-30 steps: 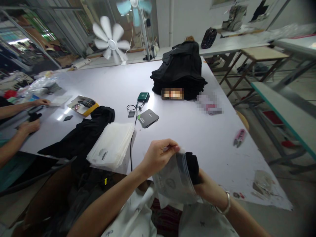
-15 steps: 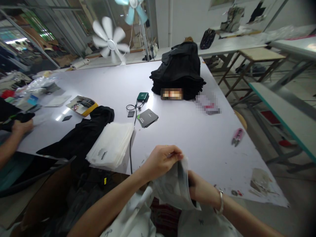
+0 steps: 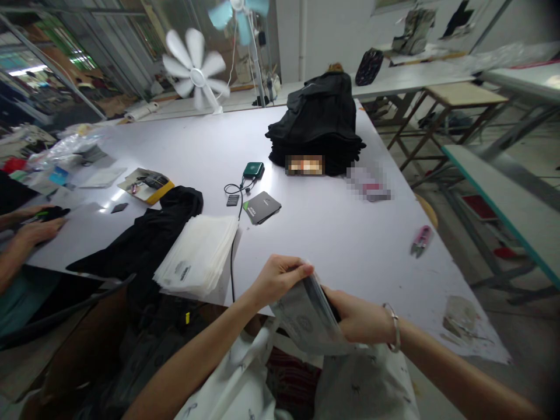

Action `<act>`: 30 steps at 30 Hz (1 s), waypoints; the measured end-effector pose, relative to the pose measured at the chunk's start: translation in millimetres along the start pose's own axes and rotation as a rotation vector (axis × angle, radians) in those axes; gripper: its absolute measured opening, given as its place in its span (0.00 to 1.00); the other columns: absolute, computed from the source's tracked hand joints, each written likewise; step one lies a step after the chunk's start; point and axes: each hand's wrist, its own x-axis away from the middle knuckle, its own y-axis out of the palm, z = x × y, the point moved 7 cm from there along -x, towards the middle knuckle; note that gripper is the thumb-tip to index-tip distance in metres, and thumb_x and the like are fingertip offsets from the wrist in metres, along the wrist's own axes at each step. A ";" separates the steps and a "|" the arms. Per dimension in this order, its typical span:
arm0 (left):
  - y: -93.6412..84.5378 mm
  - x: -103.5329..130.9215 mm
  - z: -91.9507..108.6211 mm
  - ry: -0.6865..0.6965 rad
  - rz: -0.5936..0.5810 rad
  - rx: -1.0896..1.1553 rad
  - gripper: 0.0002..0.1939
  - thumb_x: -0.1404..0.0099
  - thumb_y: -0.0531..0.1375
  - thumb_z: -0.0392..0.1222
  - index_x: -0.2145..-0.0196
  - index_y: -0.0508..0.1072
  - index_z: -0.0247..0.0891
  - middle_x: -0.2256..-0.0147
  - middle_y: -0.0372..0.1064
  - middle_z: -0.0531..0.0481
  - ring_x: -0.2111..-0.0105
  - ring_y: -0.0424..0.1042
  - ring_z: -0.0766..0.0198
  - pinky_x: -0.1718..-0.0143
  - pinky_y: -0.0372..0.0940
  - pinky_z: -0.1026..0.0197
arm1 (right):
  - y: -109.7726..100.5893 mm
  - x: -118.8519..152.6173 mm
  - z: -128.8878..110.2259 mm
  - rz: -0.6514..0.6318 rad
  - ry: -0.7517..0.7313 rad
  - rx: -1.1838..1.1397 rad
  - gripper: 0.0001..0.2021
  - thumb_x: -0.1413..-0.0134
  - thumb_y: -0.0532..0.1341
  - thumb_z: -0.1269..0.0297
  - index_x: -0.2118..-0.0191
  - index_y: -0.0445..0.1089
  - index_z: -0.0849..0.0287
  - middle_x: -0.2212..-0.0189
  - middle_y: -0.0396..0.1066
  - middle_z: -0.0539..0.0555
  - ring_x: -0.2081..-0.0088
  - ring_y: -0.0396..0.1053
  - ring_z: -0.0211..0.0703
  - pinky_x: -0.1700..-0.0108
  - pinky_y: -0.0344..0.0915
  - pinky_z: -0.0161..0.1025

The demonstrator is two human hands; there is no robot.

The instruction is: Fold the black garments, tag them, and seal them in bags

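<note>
My left hand (image 3: 280,277) pinches the upper edge of a translucent plastic bag (image 3: 306,324) above my lap, at the front edge of the table. Its fingers are closed on the film. My right hand (image 3: 361,315) is at the bag's mouth, with its fingertips hidden in or behind the opening. A dark edge shows between that hand and the bag, too little to tell what it is. To the left lies a stack of similar translucent bags (image 3: 196,254) with small dark print.
A black cloth pile (image 3: 319,116) stands at the back. Pink thread snips (image 3: 421,240) lie right. Nearer the middle are a green box (image 3: 254,170) with a cable and grey cards (image 3: 262,207). Black fabric (image 3: 140,233) lies left, beyond it a co-worker's hands (image 3: 37,227).
Both my hands have shifted slightly left, and the bag now tilts more, its mouth slanting down to the right. At far left, the co-worker's second hand has come into view.
</note>
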 end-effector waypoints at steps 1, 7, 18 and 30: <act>-2.8 -0.5 -0.4 0.006 0.032 0.035 0.18 0.42 0.55 0.51 0.73 0.75 0.33 0.76 0.70 0.50 0.73 0.67 0.66 0.71 0.60 0.67 | -3.5 -0.3 -4.6 0.015 -0.023 0.033 0.31 0.65 0.64 0.71 0.48 0.62 0.58 0.57 0.69 0.53 0.56 0.66 0.49 0.52 0.62 0.48; -19.9 -3.1 -9.7 -0.019 0.221 0.363 0.16 0.42 0.57 0.49 0.72 0.75 0.32 0.75 0.71 0.49 0.73 0.68 0.66 0.70 0.61 0.67 | -33.5 9.3 -33.2 0.341 -0.164 0.506 0.18 0.48 0.55 0.65 0.49 0.62 0.53 0.57 0.69 0.53 0.58 0.67 0.45 0.55 0.63 0.42; -25.8 1.3 -18.1 -0.067 0.403 0.595 0.15 0.45 0.60 0.49 0.71 0.75 0.31 0.77 0.70 0.49 0.78 0.66 0.69 0.76 0.59 0.69 | -43.6 2.6 -36.1 0.591 -0.341 0.957 0.09 0.42 0.49 0.66 0.64 0.66 0.56 0.62 0.67 0.56 0.62 0.64 0.41 0.59 0.61 0.38; -12.3 -3.8 -40.0 -0.189 0.188 0.698 0.18 0.44 0.59 0.49 0.66 0.75 0.29 0.73 0.72 0.45 0.72 0.69 0.64 0.70 0.61 0.66 | -47.4 -5.6 -24.4 0.394 -0.357 1.030 0.13 0.42 0.50 0.56 0.63 0.64 0.60 0.72 0.64 0.53 0.72 0.61 0.36 0.70 0.57 0.33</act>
